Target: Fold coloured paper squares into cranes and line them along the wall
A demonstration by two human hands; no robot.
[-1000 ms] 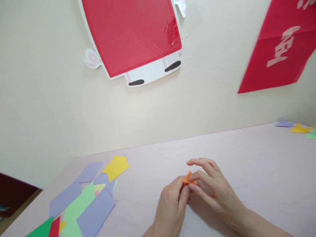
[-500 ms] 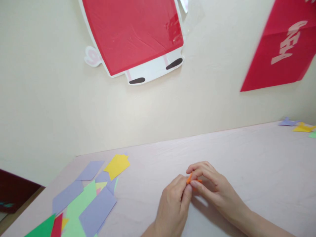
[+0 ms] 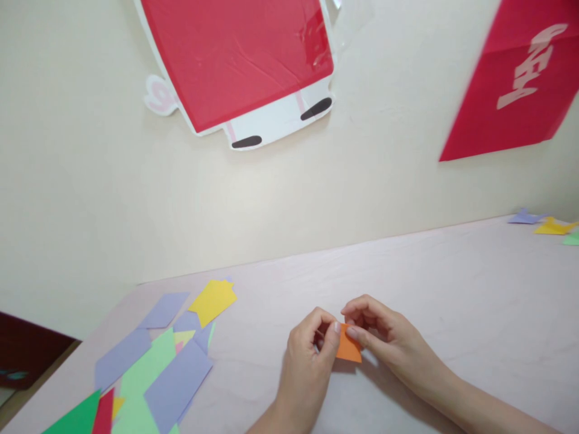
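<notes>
Between my two hands is a small piece of folded orange paper (image 3: 348,348), held just above the table with its flat face toward me. My left hand (image 3: 310,355) pinches its upper left edge between thumb and bent fingers. On the other side, my right hand (image 3: 384,337) grips the upper right edge, thumb in front and fingers curled behind. The back of the paper and parts of the fingertips are hidden.
Loose sheets of coloured paper, among them a purple sheet (image 3: 178,386) and a yellow piece (image 3: 213,301), overlap on the left of the table (image 3: 253,374). Small folded papers, one of them yellow (image 3: 554,226), lie at the far right by the wall (image 3: 384,181).
The orange paper has turned from a thin, edge-on shape to a broad face toward me. My left hand has shifted slightly left, its fingers more bent. The view has moved a little.
</notes>
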